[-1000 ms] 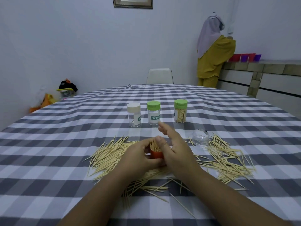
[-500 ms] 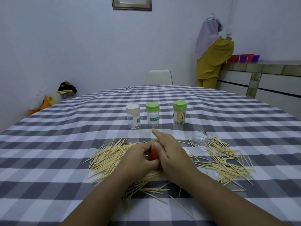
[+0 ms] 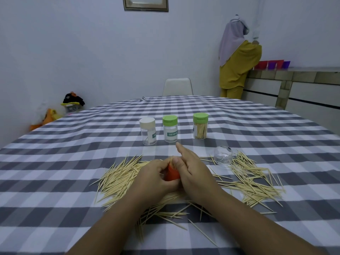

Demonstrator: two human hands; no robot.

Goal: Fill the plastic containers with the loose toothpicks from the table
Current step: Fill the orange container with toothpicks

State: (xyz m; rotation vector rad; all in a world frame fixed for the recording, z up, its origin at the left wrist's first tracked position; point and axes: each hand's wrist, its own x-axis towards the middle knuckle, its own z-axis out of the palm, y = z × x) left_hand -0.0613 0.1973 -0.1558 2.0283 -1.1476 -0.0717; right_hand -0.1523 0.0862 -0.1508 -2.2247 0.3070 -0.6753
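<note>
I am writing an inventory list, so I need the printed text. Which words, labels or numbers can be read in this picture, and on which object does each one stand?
"TOOTHPICK": green label on the middle jar, the one with a green lid.
"TOO", cut off at the edge: label on the white-lidded jar.
Label on the right jar: turned away, not readable.
Framed picture on the wall: too blurred to read.
</note>
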